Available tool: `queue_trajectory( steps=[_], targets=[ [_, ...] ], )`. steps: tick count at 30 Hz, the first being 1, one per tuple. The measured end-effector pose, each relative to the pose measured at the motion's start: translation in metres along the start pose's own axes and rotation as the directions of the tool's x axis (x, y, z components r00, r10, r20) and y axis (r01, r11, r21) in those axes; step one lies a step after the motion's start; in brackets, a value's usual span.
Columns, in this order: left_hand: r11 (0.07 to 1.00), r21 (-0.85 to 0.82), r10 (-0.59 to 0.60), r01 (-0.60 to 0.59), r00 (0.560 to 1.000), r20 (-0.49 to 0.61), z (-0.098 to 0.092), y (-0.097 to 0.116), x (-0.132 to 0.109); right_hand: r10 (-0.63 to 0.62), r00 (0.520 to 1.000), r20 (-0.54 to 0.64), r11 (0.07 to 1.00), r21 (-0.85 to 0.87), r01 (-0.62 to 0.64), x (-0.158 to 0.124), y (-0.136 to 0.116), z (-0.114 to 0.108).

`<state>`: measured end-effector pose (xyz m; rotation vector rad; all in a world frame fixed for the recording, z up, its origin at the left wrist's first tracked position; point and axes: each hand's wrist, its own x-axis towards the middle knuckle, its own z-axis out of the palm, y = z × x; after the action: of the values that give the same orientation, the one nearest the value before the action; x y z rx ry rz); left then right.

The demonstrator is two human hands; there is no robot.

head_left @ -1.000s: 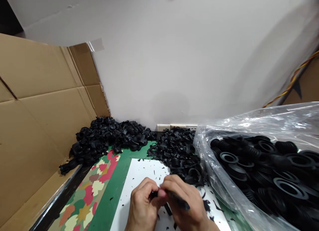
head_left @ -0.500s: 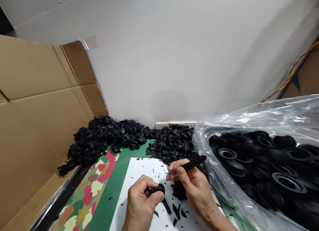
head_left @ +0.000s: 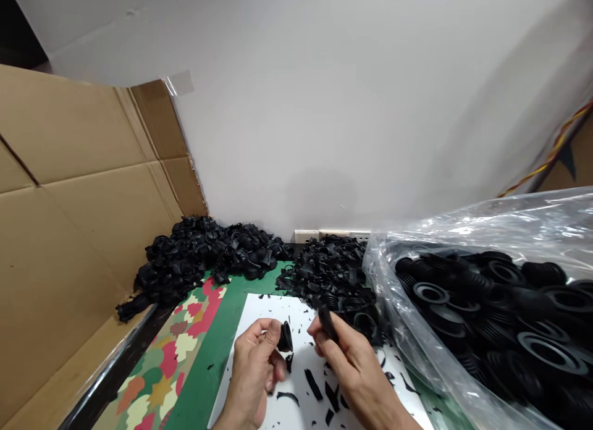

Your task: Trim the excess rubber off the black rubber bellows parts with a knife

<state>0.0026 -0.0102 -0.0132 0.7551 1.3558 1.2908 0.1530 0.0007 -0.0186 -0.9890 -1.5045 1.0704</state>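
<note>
My left hand point(head_left: 252, 371) pinches a small black rubber part point(head_left: 284, 337) between thumb and fingers, held on edge above the white sheet point(head_left: 259, 316). My right hand point(head_left: 349, 365) is closed on a thin black tool point(head_left: 327, 323), whose end sticks up past the fingers close to the part. Black rubber trimmings point(head_left: 315, 385) lie scattered on the sheet under both hands.
A clear plastic bag point(head_left: 463, 232) full of black rubber rings point(head_left: 491, 300) fills the right side. Two heaps of black parts point(head_left: 204, 254) and scraps point(head_left: 331, 272) lie against the wall. A cardboard panel point(head_left: 69, 207) stands at left. A green mat point(head_left: 208, 356) and camouflage-pattern cover point(head_left: 157, 374) lie underneath.
My right hand with the tool came back in toward the left hand and lowered. My left hand turned the rubber part on edge and lifted it a little.
</note>
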Motion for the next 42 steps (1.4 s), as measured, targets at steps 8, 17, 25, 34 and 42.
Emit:
queue_trajectory(
  steps=[8,17,25,34,42],
  targets=[
    [0.998,0.052,-0.027,0.022,0.995,0.1,0.002,0.0,-0.001,0.03,0.998,0.048,0.997,-0.071,-0.026,-0.002,-0.001,0.017],
    [0.818,0.31,0.439,-0.484,0.875,0.205,0.001,0.0,-0.007,0.15,0.989,-0.016,0.982,0.115,-0.148,0.003,0.001,0.013],
    [0.938,0.087,0.32,-0.334,0.936,0.146,0.0,0.001,-0.001,0.152,0.988,0.018,0.974,0.167,-0.153,0.003,0.001,0.016],
    [0.954,0.025,0.296,-0.3,0.949,0.104,0.0,0.002,0.001,0.206,0.973,0.102,0.917,0.326,-0.228,0.001,0.016,0.021],
    [0.894,0.118,0.42,-0.433,0.9,0.118,-0.004,0.0,-0.001,0.264,0.947,0.181,0.903,0.299,-0.309,0.004,0.015,0.016]
  ],
)
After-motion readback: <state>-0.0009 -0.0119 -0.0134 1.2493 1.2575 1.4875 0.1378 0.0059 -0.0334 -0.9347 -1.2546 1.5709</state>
